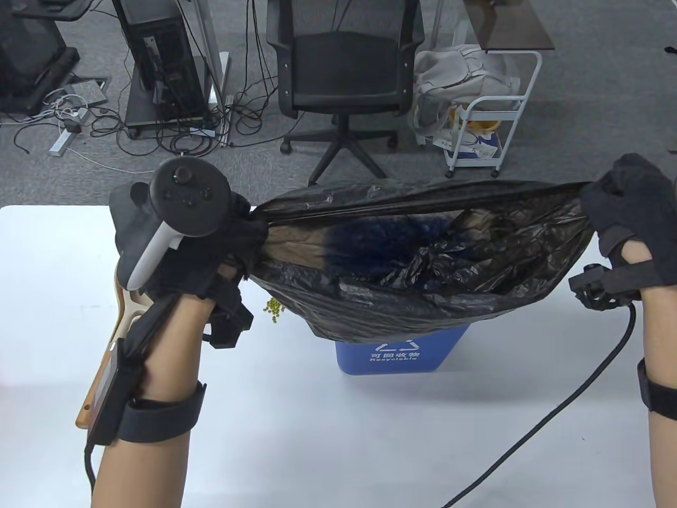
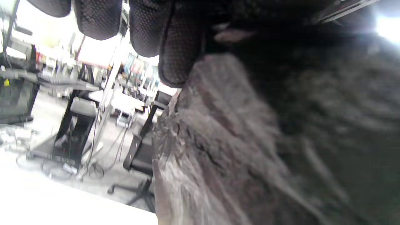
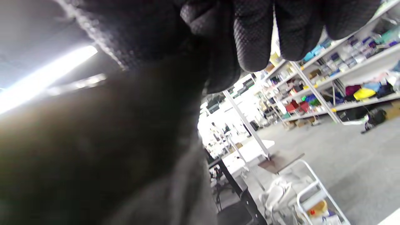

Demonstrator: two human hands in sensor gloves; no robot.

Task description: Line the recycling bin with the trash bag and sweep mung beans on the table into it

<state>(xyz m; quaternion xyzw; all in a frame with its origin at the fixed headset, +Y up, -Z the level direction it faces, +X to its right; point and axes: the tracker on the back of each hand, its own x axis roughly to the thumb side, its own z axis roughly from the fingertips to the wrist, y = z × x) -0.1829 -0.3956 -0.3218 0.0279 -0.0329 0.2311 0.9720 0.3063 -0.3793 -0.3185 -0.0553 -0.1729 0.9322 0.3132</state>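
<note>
The black trash bag hangs stretched wide across the middle of the table view, its mouth pulled open between the two hands, thin and wrinkled, glossy in the folds. Through the open mouth a dark blue bristly mass shows — what it is cannot be told. The bag drapes over the top of the blue recycling bin, which stands on the table just below centre, only its lower front wall showing. The left hand, at centre left, grips the bag's left rim in curled fingers; the right hand, at the right edge, clutches the right rim bunched in its fist. In the left wrist view the gloved fingers pinch the crinkled film at the top of the frame. A small heap of green mung beans lies on the table just left of the bin, under the bag's edge.

The table is plain white. A pale wooden handle shows under the left forearm. Beyond, on grey carpet, stand a black office chair, a white wire cart and tangled cables.

The bin's front carries a white recycling triangle, Chinese characters and the word "Recyclable".
</note>
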